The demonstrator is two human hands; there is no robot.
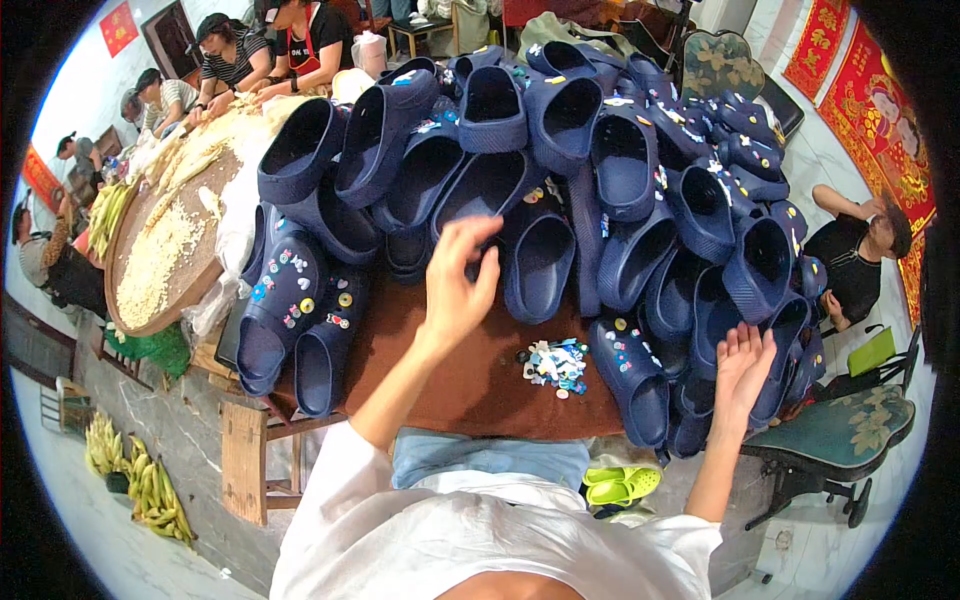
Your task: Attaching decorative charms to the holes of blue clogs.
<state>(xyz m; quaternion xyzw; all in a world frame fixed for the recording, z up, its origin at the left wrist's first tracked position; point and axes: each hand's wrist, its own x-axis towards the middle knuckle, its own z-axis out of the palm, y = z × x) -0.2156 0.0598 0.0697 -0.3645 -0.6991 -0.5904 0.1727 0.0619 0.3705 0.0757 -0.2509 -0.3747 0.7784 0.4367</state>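
Observation:
A big pile of navy clogs [490, 190], many with small colourful charms on them, covers the far part and right side of the brown-topped table [440, 390]. My left hand [465, 280] is over the middle of the table, just in front of the pile, its fingers bent, thumb apart and nothing in it. My right hand [742, 372] is held palm up with fingers stretched out, beside the clogs at the right edge, also with nothing in it. Between my hands lies a small heap of white, blue and black charms [556, 367]. Two charm-covered clogs [305, 320] sit together at the table's left.
At the left, a round tray [215, 195] holds pale kernels, with people [235, 60] working behind it. A wooden stool [245, 460] stands by the table's left corner. Lime-green clogs [620, 485] are on the floor. A dark chair [845, 425] and another person [860, 250] are at right.

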